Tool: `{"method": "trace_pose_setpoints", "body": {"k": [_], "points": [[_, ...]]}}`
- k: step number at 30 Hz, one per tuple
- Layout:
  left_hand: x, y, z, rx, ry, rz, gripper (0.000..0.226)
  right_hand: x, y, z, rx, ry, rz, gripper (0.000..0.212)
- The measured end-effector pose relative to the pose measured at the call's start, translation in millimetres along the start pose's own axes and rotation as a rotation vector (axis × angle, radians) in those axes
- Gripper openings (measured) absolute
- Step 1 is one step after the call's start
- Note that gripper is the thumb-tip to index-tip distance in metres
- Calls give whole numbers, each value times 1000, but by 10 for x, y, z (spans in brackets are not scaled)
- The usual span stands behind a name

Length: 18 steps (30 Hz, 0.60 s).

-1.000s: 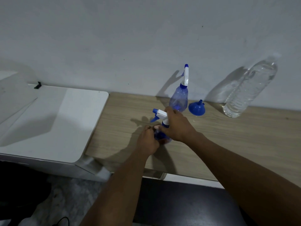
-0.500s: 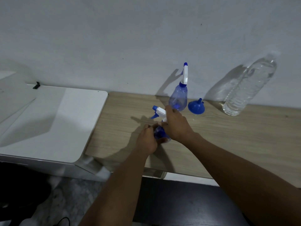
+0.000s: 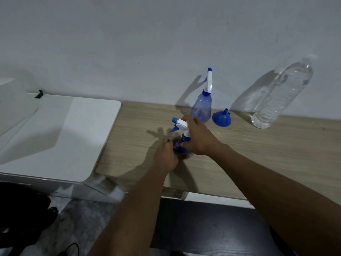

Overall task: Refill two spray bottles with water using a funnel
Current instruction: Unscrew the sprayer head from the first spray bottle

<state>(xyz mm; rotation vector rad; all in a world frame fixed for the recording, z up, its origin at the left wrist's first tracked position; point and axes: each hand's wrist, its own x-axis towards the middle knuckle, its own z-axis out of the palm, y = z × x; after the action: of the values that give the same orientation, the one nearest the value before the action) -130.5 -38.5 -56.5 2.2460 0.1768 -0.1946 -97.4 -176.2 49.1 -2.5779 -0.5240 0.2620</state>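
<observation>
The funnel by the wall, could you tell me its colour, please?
Solid blue; the funnel shows clearly in the head view.

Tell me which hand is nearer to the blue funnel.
Right. The right hand grips the near spray bottle around its neck, a short way left of the funnel. The left hand holds the bottle's body, farther left and nearer the person.

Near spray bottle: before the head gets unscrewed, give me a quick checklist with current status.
1. Left hand holds the near spray bottle body: ok.
2. Right hand around the collar below the spray head: ok.
3. Bottle base on the wooden table: cannot tell, hands hide it.
4. Funnel free, lying spout-up within likely reach: ok.
5. Water bottle upright, holding water: ok.
6. Second spray bottle upright, clear of the hands: ok.
</observation>
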Motion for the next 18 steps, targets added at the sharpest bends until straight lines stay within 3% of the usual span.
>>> {"method": "trace_pose_setpoints", "body": {"k": [5,8,11,18], "points": [[19,-18,1,13,-1,-6,83,-18,-28,30,-59,51,-5,45],[13,-16,-4,-36,-2,-28,91,-2,-81,-133,22,27,-10,42],[21,-22,-3,-2,6,8,92,19,-147,-466,109,18,22,45],[-8,-49,17,27,68,93,84,-100,-152,-1517,269,24,54,23]]}}
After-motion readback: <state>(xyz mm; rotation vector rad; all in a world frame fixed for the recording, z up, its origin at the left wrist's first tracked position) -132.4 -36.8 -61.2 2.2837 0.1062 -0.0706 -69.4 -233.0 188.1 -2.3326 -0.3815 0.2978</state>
